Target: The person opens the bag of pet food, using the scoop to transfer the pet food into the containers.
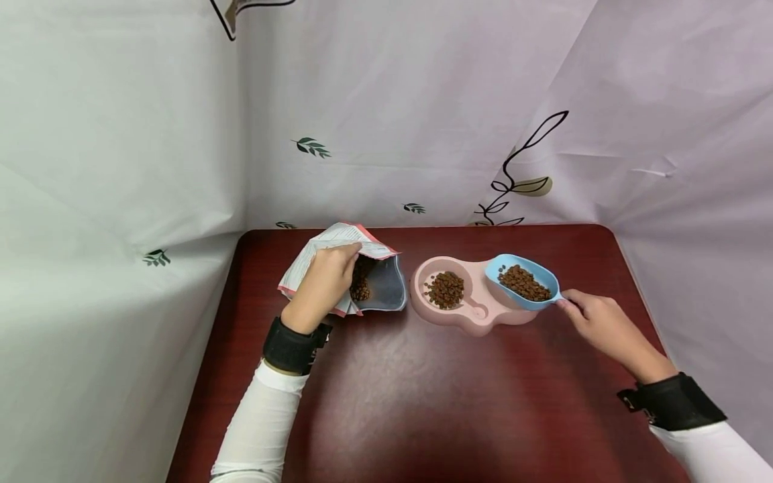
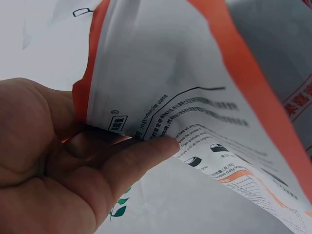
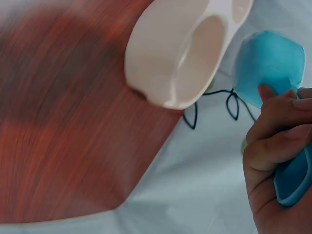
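My left hand point(image 1: 326, 278) pinches the edge of an open, red-edged food bag point(image 1: 347, 236); brown kibble shows inside its mouth. In the left wrist view the fingers point(image 2: 141, 158) lie against the bag's printed panel point(image 2: 175, 73). With my right hand point(image 1: 598, 322) I grip the handle of a blue scoop point(image 1: 552, 285) loaded with kibble point(image 1: 524, 283). The scoop is held over the right bowl of a pink double pet bowl point(image 1: 477, 329), covering most of that bowl. Kibble point(image 1: 445, 290) lies in the left bowl.
Everything stands on a dark red wooden table point(image 1: 423, 396). White cloth with leaf prints point(image 1: 386, 100) hangs behind and at both sides, close to the table's edges. Between bag and pet bowl there is only a narrow gap.
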A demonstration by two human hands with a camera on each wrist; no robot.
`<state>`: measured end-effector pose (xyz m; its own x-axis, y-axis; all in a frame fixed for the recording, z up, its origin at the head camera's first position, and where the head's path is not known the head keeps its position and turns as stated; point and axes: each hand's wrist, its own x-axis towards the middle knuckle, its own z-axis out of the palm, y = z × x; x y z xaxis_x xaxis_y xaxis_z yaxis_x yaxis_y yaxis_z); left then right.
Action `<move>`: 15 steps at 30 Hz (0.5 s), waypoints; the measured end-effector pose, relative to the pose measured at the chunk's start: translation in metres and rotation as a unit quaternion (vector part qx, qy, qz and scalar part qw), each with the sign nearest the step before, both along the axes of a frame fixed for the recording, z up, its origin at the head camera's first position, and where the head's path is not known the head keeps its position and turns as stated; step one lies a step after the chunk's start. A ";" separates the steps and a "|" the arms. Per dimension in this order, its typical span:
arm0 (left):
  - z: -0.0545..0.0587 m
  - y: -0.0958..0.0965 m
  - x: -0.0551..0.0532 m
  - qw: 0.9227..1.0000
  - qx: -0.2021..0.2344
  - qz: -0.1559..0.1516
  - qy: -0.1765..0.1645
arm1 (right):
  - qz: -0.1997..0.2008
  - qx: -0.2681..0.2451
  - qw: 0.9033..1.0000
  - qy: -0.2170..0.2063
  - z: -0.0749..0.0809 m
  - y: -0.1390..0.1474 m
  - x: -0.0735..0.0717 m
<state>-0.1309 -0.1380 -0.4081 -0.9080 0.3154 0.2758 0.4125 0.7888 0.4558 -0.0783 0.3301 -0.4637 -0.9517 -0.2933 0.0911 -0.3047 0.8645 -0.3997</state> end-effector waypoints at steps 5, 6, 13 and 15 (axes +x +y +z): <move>-0.001 -0.001 0.001 1.000 0.002 0.001 -0.001 | -0.004 0.047 0.998 -0.034 0.003 0.010 -0.007; -0.001 -0.001 0.001 1.000 0.003 0.001 0.000 | -0.005 0.054 0.998 -0.043 0.003 0.011 -0.009; -0.002 -0.001 0.001 1.000 0.004 -0.003 0.003 | -0.005 0.097 0.990 -0.097 0.008 0.013 -0.018; -0.003 -0.001 0.001 1.000 0.006 -0.003 0.003 | -0.004 0.106 0.989 -0.106 0.010 0.013 -0.021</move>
<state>-0.1300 -0.1390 -0.4106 -0.9041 0.3182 0.2851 0.4205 0.7808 0.4620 -0.0992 0.3434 -0.4541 -0.9450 -0.2773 -0.1736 -0.2265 0.9374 -0.2644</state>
